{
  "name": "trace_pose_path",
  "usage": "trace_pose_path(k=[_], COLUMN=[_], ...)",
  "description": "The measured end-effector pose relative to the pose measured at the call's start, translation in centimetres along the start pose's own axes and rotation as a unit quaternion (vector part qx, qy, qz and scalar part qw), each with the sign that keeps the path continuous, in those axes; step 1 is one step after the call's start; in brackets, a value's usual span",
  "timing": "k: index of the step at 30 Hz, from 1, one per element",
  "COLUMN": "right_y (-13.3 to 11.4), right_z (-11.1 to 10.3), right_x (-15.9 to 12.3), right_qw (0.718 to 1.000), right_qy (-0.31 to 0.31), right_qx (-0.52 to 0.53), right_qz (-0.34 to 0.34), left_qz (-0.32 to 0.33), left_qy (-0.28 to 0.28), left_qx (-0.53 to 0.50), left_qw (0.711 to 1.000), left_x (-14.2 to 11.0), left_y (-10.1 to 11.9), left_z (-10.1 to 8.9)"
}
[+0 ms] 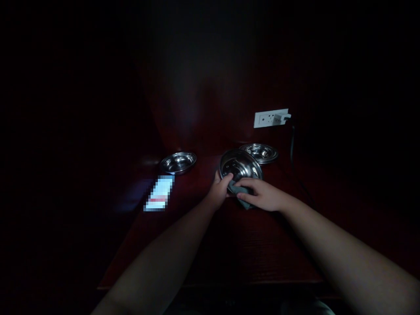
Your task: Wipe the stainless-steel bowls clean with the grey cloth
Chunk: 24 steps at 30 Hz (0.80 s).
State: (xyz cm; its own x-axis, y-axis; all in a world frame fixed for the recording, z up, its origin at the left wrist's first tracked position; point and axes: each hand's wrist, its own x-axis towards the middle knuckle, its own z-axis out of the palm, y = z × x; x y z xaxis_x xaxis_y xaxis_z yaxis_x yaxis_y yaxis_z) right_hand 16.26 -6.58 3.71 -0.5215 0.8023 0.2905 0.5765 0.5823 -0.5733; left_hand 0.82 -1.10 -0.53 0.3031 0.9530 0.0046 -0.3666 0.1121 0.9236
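Note:
A shiny metal bowl [241, 164] is tilted up above the dark red table, its inside facing me. My left hand [220, 189] is closed on its lower left rim, with the thumb over the edge. In my right hand [260, 194] is a grey-green cloth [244, 199], pinched between the fingers and pressed against the bowl's lower rim. Behind the bowl and to its right lies a stack of metal bowls [260, 153], partly covered by the held one. Another metal bowl [179, 162] rests on the table to the left.
A lit phone-like screen [159, 193], blurred out, lies left of my hands. On the back wall is a white socket panel [271, 118] holding a plug, with a dark cable [292, 146] hanging down at the right. The table's front edge [210, 285] runs below my forearms. Surroundings are very dark.

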Motion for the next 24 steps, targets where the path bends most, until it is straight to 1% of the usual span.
trace_pose_path(k=[4,8,15,21,24], right_y=[0.3,1.0,1.4,1.0,1.0], right_z=[-0.2,-0.3,-0.2,-0.1,0.0], right_x=[0.1,0.2,0.1,0.1,-0.1], right_qw=[1.000,0.998,0.996,0.996,0.998], right_qy=[-0.018,-0.026,-0.009,-0.004,-0.002], right_qx=[0.004,-0.019,-0.040,-0.056,-0.047], right_qz=[0.016,0.046,0.075,0.065,0.040], left_qz=[-0.003,-0.009,-0.004,-0.007,-0.005], left_qy=[0.001,0.003,-0.008,-0.005,0.006], left_qx=[0.011,0.021,0.012,0.018,0.017], left_qw=[1.000,1.000,1.000,1.000,1.000], left_x=[0.1,0.2,0.1,0.0,-0.2], left_y=[-0.1,-0.2,0.0,0.1,0.2], left_z=[-0.1,-0.1,0.1,0.0,0.1])
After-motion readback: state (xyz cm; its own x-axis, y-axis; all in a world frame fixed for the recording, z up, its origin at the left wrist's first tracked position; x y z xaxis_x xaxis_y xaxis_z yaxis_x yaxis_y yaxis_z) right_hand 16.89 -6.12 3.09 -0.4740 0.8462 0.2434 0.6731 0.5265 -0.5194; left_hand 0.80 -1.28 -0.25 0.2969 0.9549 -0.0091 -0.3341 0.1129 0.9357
